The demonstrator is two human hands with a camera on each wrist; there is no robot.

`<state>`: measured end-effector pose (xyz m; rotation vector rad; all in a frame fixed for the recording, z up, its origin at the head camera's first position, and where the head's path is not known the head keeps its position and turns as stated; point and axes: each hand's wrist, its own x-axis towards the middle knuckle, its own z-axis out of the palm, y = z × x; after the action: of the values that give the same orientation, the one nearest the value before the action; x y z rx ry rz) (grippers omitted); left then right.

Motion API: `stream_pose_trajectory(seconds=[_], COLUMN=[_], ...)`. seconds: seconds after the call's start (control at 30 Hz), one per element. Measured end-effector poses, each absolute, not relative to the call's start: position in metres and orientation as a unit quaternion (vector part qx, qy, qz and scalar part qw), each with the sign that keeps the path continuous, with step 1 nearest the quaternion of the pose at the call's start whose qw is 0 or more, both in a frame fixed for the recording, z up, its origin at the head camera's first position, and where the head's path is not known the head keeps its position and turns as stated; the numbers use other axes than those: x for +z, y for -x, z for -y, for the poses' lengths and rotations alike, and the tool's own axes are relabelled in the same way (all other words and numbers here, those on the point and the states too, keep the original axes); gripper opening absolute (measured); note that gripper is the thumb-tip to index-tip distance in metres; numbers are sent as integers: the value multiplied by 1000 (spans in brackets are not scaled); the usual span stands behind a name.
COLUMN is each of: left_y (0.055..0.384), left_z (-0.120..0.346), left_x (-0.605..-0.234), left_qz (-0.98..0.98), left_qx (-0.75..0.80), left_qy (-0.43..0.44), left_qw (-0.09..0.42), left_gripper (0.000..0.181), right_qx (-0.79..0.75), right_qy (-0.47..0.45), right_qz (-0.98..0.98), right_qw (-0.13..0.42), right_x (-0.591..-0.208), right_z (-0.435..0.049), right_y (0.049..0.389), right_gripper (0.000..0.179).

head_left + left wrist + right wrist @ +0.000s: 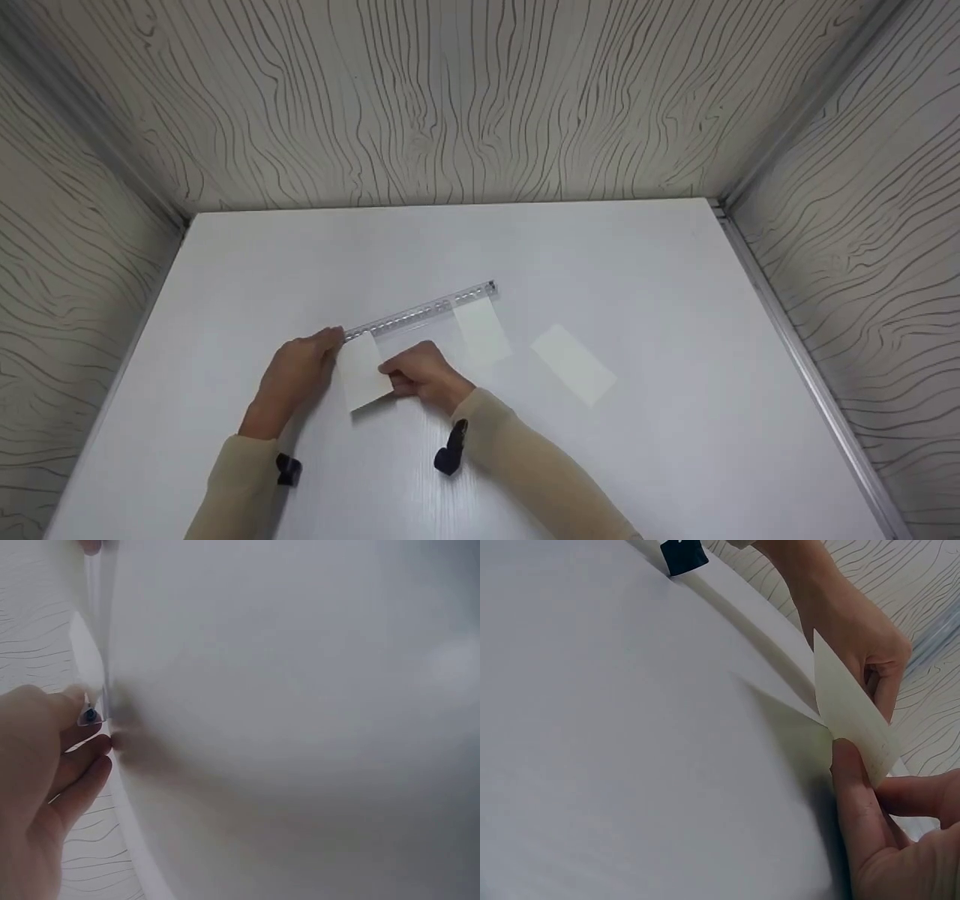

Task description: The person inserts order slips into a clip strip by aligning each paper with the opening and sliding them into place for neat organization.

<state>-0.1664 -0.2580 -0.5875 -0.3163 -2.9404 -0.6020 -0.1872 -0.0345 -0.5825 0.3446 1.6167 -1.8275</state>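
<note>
A long clear plastic strip [409, 319] with a row of marks or openings lies slanted on the white table. My left hand [300, 367] pinches its near left end; in the left wrist view the thumb and fingers [82, 772] close on that end beside a small dark blue dot. My right hand [426, 375] pinches the right edge of a cream paper piece [364, 371], whose top meets the strip and whose lower edge is lifted. The right wrist view shows the paper [855, 709] tilted up between thumb and finger. A second pale paper [482, 330] touches the strip's right part.
A third pale paper rectangle [574, 364] lies apart to the right on the white table [675, 300]. Wood-grain patterned panels [450, 105] stand at the back and sides. Dark wrist cameras [450, 450] sit on both sleeves.
</note>
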Motion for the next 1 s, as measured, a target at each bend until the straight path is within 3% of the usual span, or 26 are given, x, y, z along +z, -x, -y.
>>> stream_pose_trajectory(seconds=[0.2,0.5,1.0], left_y=[168,169,166], left_z=[258,259,257], left_x=[-589,-588,-588], left_qz=[975,974,974], left_qx=[-195,-197,-185], left_qy=[96,96,109], left_qw=[50,48,74], left_gripper=[32,32,30], right_qx=[-702,-711,-712], right_qy=[-137,-140,-140], right_qz=[-612,-604,-612], right_qw=[338,332,315], right_x=[-583,-582,-585], right_z=[33,32,36], right_y=[186,188,194], right_gripper=[5,26,25])
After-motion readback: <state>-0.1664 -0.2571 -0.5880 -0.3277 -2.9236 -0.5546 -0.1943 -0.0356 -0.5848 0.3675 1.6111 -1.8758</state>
